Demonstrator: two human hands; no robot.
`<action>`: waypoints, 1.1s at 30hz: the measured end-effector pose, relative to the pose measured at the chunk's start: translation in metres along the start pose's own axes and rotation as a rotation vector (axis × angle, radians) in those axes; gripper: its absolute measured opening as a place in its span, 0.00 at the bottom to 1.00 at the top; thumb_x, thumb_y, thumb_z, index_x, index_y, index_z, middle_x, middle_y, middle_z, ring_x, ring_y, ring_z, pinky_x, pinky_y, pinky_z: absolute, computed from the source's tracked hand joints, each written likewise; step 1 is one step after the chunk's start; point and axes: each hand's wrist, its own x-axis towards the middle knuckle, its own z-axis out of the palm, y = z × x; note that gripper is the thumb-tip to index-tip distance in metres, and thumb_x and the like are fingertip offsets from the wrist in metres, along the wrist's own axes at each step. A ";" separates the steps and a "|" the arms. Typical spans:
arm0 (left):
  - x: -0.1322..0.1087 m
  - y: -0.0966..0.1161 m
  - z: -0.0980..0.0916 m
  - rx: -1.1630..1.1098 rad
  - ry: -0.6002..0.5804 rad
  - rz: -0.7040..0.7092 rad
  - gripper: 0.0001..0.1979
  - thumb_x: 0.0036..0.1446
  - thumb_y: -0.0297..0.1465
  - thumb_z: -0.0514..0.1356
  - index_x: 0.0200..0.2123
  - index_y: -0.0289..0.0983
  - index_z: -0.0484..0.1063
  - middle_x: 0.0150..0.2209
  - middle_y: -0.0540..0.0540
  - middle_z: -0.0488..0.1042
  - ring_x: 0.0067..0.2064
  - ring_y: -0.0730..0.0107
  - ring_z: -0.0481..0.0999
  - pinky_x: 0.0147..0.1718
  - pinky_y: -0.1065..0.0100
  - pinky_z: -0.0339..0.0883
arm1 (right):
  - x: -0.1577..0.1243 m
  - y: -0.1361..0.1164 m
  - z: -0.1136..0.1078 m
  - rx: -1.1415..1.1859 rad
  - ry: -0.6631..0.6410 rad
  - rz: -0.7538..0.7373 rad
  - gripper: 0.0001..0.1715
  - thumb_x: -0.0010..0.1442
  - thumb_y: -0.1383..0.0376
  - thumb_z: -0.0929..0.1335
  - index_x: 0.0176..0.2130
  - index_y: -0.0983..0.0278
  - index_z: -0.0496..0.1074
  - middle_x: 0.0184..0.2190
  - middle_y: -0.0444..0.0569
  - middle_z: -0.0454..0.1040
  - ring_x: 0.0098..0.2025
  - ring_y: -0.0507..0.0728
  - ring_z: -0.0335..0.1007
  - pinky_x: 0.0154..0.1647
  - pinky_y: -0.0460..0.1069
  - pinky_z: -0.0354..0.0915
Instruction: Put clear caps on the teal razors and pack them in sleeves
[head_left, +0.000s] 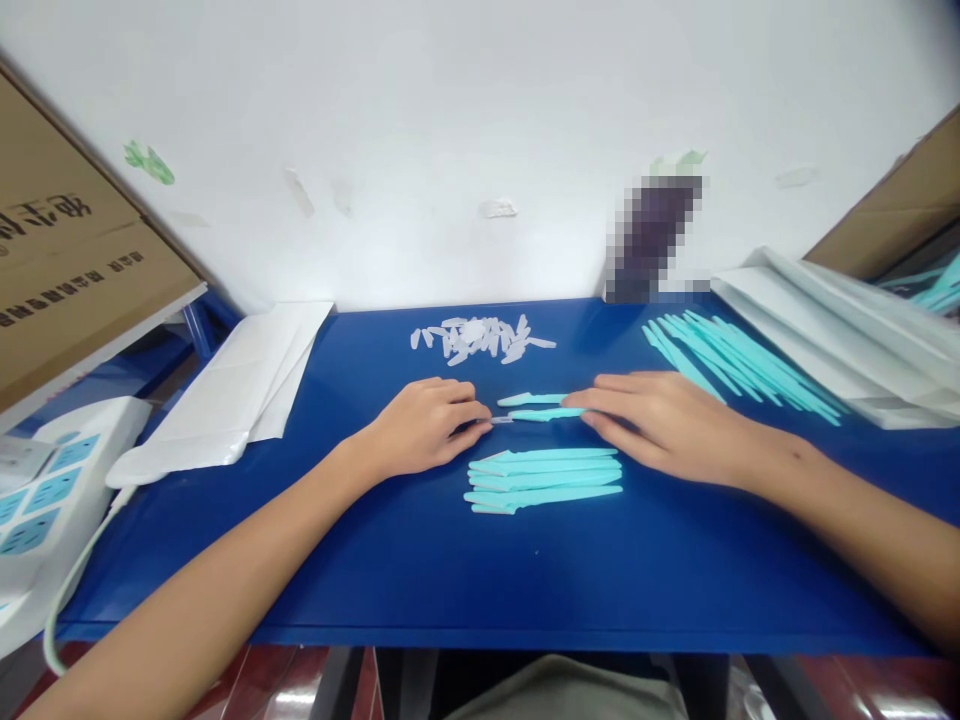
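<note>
My left hand is closed, pinching a small clear blade cap between thumb and fingertips. Opposite it, my right hand grips the handle of a turquoise eyebrow razor, whose tip points left at the cap. The two meet or nearly meet; whether the tip is inside the cap is too small to tell. Just behind lies another turquoise razor, its handle end by my right fingertips. Closer to me, several razors lie side by side in a neat row, blade ends to the left.
Loose translucent caps form a pile near the wall. More razors lie heaped at the right beside white plastic bags. White sheets or bags and a power strip occupy the left. Cardboard boxes flank the blue table.
</note>
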 end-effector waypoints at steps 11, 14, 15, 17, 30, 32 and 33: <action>0.003 0.007 0.003 -0.329 -0.004 -0.121 0.16 0.73 0.37 0.56 0.48 0.38 0.83 0.35 0.45 0.75 0.31 0.72 0.74 0.32 0.69 0.66 | 0.001 -0.002 0.001 -0.032 0.011 -0.062 0.19 0.73 0.65 0.60 0.50 0.62 0.78 0.36 0.50 0.79 0.30 0.55 0.74 0.30 0.50 0.62; 0.007 0.014 0.004 -0.468 0.009 -0.150 0.14 0.71 0.35 0.58 0.46 0.36 0.84 0.35 0.46 0.74 0.30 0.74 0.72 0.31 0.70 0.66 | 0.002 -0.008 0.006 -0.013 -0.003 -0.089 0.19 0.73 0.67 0.60 0.51 0.63 0.78 0.35 0.50 0.78 0.31 0.55 0.74 0.30 0.49 0.62; 0.009 0.017 0.004 -0.496 0.010 -0.148 0.14 0.71 0.35 0.58 0.45 0.36 0.84 0.34 0.46 0.73 0.30 0.74 0.72 0.31 0.71 0.66 | 0.003 -0.011 0.007 -0.005 -0.003 -0.100 0.19 0.72 0.67 0.60 0.52 0.64 0.77 0.35 0.50 0.77 0.32 0.55 0.74 0.30 0.49 0.63; 0.012 0.020 0.005 -0.520 0.005 -0.140 0.14 0.71 0.34 0.59 0.43 0.36 0.84 0.33 0.46 0.73 0.31 0.73 0.72 0.31 0.71 0.66 | 0.004 -0.016 0.010 0.019 0.010 -0.112 0.18 0.72 0.68 0.60 0.52 0.65 0.77 0.35 0.51 0.77 0.33 0.55 0.73 0.31 0.49 0.64; -0.004 -0.026 0.004 0.092 -0.027 -0.374 0.23 0.73 0.38 0.50 0.60 0.31 0.73 0.60 0.33 0.72 0.57 0.45 0.71 0.51 0.48 0.66 | 0.002 -0.012 0.013 -0.001 0.093 -0.124 0.18 0.73 0.65 0.61 0.49 0.63 0.80 0.44 0.55 0.77 0.42 0.59 0.72 0.43 0.55 0.65; -0.004 -0.027 0.004 0.081 -0.057 -0.357 0.22 0.73 0.38 0.50 0.58 0.32 0.75 0.60 0.35 0.74 0.59 0.46 0.71 0.51 0.49 0.65 | 0.002 -0.014 0.011 0.031 0.041 -0.176 0.18 0.73 0.65 0.61 0.46 0.62 0.80 0.42 0.54 0.78 0.39 0.57 0.71 0.42 0.54 0.65; -0.003 -0.025 0.003 0.081 -0.056 -0.339 0.21 0.74 0.37 0.50 0.56 0.33 0.76 0.58 0.36 0.76 0.58 0.48 0.72 0.51 0.50 0.64 | 0.002 -0.014 0.010 0.035 0.015 -0.198 0.19 0.73 0.65 0.61 0.45 0.62 0.80 0.41 0.53 0.78 0.38 0.57 0.70 0.41 0.53 0.65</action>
